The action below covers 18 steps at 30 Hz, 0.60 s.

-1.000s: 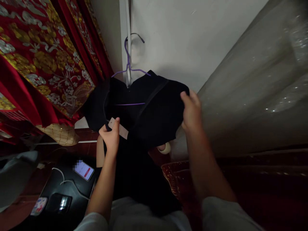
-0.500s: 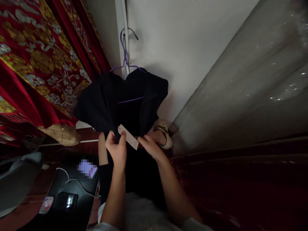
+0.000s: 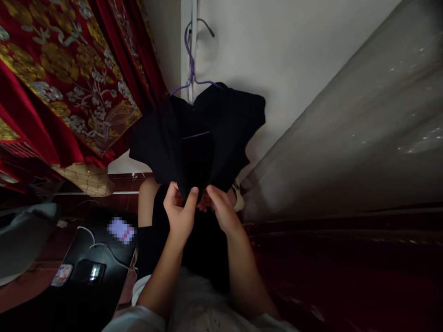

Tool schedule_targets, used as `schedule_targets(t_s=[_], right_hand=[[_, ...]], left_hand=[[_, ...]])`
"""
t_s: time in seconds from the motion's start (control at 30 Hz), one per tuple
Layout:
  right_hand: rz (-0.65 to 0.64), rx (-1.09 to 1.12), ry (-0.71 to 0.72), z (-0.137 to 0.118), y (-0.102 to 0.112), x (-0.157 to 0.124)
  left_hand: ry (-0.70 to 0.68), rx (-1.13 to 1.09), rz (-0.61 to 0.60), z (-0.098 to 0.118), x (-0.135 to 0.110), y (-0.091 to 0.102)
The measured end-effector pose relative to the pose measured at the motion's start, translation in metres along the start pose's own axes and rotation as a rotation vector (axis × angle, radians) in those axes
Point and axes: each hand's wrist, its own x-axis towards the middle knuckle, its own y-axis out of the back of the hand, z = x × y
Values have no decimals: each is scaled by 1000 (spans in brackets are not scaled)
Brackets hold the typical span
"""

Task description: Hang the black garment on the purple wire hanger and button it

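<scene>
Far left: a grey object (image 3: 24, 244) is sitting at the edge, too dim to identify. Above it, red embroidered cloth (image 3: 79, 87) is hanging down, gold and silver motifs showing; a gold-netted form (image 3: 85, 179) is poking out below its hem. Lower left, a black surface (image 3: 110, 281) is bearing a patterned case (image 3: 62, 275), a glossy dark object (image 3: 86, 272) just beside it, a pale cable (image 3: 110, 251) and a lit phone (image 3: 122, 230), its screen blurred into squares.

Centre: the dark garment (image 3: 235, 115) is hanging in front of you from a purple hanger (image 3: 191, 64), against a pale wall (image 3: 263, 46), its front opening facing you. Your left hand (image 3: 180, 212) is nearly closing, thumb over fingers, pinching the left front edge low down. Your right hand (image 3: 223, 210) is lying just beside it, partly curling, thumb raised at the other front edge; you cannot tell whether it is gripping.

Right: a pale shoe (image 3: 238, 197) is showing behind your right hand. Farther over, a translucent sheet (image 3: 328, 147) is slanting down towards dark red material (image 3: 328, 276).
</scene>
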Motion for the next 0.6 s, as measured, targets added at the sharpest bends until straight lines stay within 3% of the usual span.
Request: schedule_targets(t_s=[0.17, 0.4, 0.6], right_hand=[[9, -81, 80, -8, -3, -5], [63, -52, 88, -1, -11, 1], [0, -33, 15, 3, -20, 3]], left_hand=[[57, -52, -79, 5, 7, 7], [218, 63, -197, -38, 7, 43], [-28, 313, -223, -54, 6, 43]])
